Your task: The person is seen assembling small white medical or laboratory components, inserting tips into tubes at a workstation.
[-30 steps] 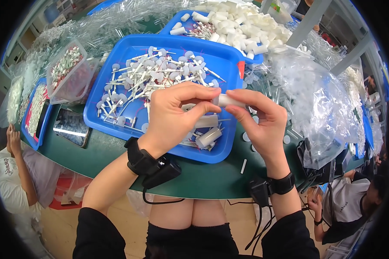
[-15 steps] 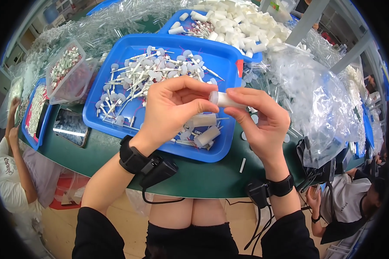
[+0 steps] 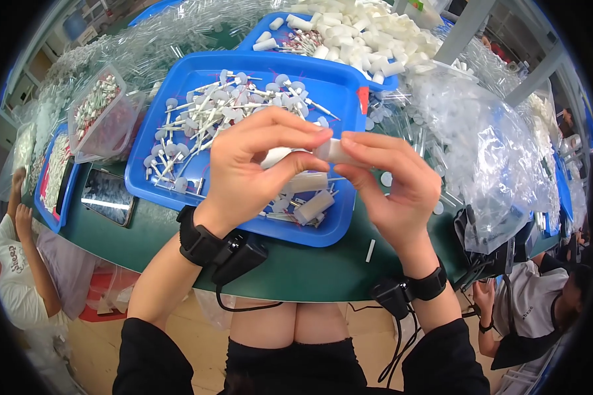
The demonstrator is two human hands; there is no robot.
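Observation:
Over the blue tray (image 3: 244, 222), my right hand (image 3: 398, 191) pinches a short white plastic tube (image 3: 335, 152) between thumb and fingers, lying about level. My left hand (image 3: 240, 168) closes thumb and fingertips on the tube's left end, which looks translucent. A white piece (image 3: 277, 156) shows inside the curl of my left hand; I cannot tell whether it joins the tube. Below my hands, larger white tubes (image 3: 314, 207) rest in the tray. Farther back in it lie many thin white sticks (image 3: 211, 112) with round translucent discs and pinkish wires.
Behind stands a second blue tray heaped with white tubes (image 3: 369, 39). A transparent box (image 3: 92, 141) of small wired parts and a phone (image 3: 109, 196) sit at left. Plastic bags (image 3: 481, 158) cover the right. A small white stick (image 3: 370, 251) lies near the front edge. Two people sit nearby.
My left hand has shifted slightly left and its fingertips cover more of the tube's end. The white piece inside that hand has come into view. My right hand keeps its pinch.

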